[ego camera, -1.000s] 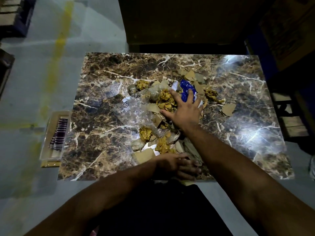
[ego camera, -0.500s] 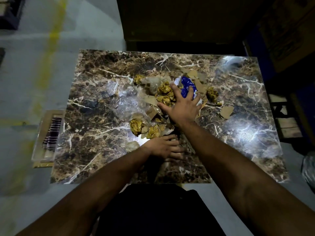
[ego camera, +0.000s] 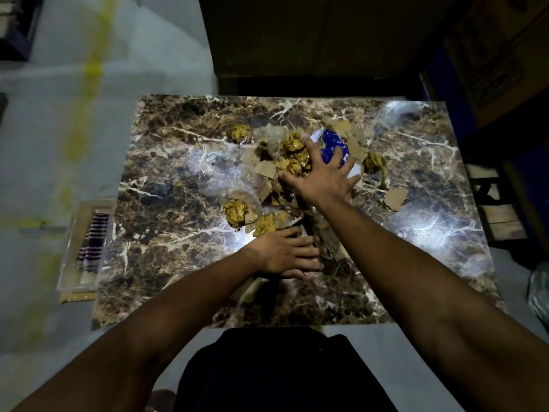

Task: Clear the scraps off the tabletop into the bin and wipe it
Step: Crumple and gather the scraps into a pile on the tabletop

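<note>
Here, scraps (ego camera: 292, 162) lie under spread right-hand fingers (ego camera: 309, 150).

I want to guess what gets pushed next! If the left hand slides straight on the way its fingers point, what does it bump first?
The left hand points rightward across the tabletop. It would probably first meet the right forearm and the cardboard scrap under it, though depth is unclear.

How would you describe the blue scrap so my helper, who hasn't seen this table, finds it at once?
On the marble tabletop, look at the scrap pile in the middle, under the right hand. Just beyond its fingertips lies the crumpled blue wrapper. It is the only blue piece among yellow wads and brown card bits.
</note>
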Demonstrator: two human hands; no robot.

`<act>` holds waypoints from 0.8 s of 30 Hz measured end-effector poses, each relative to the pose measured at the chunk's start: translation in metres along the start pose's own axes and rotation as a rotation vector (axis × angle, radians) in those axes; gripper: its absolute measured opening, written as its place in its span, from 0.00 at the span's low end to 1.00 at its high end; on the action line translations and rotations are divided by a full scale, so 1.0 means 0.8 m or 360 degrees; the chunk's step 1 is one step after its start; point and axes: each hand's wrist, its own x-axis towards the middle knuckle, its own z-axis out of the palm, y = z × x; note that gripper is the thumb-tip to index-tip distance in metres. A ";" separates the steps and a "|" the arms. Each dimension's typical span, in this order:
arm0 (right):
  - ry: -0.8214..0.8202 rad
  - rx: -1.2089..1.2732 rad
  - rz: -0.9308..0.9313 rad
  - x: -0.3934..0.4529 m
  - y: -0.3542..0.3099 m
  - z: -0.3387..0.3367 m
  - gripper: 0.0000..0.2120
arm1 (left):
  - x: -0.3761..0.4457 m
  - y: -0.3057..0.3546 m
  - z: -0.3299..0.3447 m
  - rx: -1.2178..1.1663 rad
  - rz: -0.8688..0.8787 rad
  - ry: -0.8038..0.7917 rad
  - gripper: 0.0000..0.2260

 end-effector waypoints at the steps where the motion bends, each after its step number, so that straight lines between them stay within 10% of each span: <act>1: -0.0005 -0.0015 -0.0020 -0.001 0.001 -0.006 0.49 | -0.003 -0.001 0.000 -0.0023 -0.0045 0.0034 0.22; 7: 0.0024 0.0188 -0.0067 -0.014 0.009 -0.027 0.50 | -0.033 0.005 -0.025 -0.0081 -0.0369 0.0256 0.22; 12: 0.0000 0.0342 -0.0132 -0.028 0.016 -0.040 0.49 | -0.053 -0.002 -0.051 -0.0280 -0.1198 0.0642 0.22; 24: 0.0060 0.0312 -0.0405 -0.029 0.053 -0.053 0.34 | -0.064 -0.079 -0.083 -0.0717 -0.1712 0.0302 0.34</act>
